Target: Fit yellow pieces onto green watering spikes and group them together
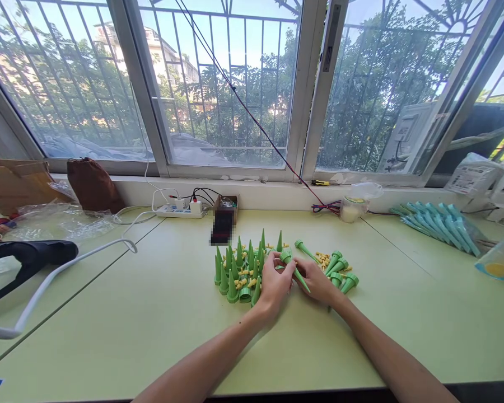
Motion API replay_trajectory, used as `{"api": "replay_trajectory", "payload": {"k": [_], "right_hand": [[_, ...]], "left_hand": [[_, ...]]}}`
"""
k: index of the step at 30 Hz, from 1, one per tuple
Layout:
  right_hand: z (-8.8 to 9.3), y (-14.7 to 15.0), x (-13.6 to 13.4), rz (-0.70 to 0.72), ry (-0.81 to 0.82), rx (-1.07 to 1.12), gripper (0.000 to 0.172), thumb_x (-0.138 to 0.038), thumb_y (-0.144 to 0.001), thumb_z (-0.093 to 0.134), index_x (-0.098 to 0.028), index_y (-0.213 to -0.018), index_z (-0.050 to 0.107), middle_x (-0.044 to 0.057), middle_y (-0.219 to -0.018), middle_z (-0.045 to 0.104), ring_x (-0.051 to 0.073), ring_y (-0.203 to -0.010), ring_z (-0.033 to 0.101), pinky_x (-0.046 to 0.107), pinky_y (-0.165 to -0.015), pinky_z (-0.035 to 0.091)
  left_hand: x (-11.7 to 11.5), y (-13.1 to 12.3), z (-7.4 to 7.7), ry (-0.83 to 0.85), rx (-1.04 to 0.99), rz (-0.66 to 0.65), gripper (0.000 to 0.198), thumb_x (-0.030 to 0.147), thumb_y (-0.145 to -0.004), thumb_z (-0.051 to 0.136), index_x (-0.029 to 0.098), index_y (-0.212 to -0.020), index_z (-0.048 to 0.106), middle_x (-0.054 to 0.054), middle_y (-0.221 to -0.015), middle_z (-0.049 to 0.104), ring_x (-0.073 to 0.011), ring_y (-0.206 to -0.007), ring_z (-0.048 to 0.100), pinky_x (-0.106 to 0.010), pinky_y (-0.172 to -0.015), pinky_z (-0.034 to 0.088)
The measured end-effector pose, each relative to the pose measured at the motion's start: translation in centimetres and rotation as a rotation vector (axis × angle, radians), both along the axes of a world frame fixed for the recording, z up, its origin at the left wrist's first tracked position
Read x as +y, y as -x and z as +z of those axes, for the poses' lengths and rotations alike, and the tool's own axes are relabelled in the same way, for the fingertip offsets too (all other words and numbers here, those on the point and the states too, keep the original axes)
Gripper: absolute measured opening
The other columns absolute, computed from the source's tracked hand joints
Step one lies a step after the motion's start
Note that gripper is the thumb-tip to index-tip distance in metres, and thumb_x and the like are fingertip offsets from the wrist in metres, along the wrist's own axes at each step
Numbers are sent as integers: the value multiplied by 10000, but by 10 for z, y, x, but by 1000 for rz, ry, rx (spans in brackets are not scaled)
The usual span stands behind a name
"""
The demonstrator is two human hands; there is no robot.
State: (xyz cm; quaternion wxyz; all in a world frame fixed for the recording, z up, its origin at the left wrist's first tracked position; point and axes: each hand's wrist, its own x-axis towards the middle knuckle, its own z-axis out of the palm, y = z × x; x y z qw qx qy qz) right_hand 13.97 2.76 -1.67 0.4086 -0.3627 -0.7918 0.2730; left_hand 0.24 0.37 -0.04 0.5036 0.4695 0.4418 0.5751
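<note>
on the pale green table [151, 336], at the far left, a carton [17, 182] stands beside a brown bag [93, 184], with a black handle [29, 254] nearer the front. next, a power strip [180, 210] lies by the window wall, plugs in it. green spikes [232, 291] crowd together, most upright, points up, with yellow bits [242, 272] among them. just right of these, the left hand [274, 282] has thumb and fingers narrowed on the cap of one held spike [298, 272], raised between both hands and tilted, its point down to the right. the right hand [315, 281] curls in behind its shaft; whether those fingers grip it, one cannot tell. beyond lie loose spikes [350, 281], then a jar [351, 211] farther back, and blue-green packets [439, 221] at right.
</note>
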Motion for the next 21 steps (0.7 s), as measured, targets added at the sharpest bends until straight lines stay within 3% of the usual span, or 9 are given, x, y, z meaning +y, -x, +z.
{"api": "replay_trajectory", "payload": {"k": [21], "right_hand": [[-1,-2,2,2,10,-24,214,-304,-931,562,-218,-745,499,16,-686,614,167,-618,500,267,-566,415]], "left_hand": [[-2,-1,1,0,-28,19,349,356,-748,774,206,-895,495,51,-741,570,-62,-463,533,-175,-421,405]]}}
